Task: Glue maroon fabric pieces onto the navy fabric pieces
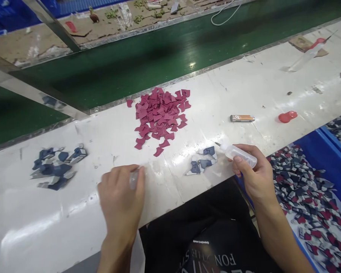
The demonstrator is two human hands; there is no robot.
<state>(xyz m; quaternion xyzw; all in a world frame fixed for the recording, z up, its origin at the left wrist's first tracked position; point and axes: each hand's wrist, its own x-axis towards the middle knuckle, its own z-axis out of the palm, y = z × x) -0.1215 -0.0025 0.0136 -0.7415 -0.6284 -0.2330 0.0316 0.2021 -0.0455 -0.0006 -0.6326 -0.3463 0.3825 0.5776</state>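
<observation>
Grasps a translucent white plastic squeeze bottle (240, 154) in the right hand (257, 174), over the glossy white tabletop (210, 98), just beside flat blue-and-grey pieces (205, 163). Curls the left hand (119, 191) about a small pale object (133, 179); cannot tell whether gripped.

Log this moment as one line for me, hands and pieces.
left hand: at white table, grip unclear | right hand: holding squeeze bottle, nozzle near blue-grey pieces | maroon pieces: heaped on table
</observation>
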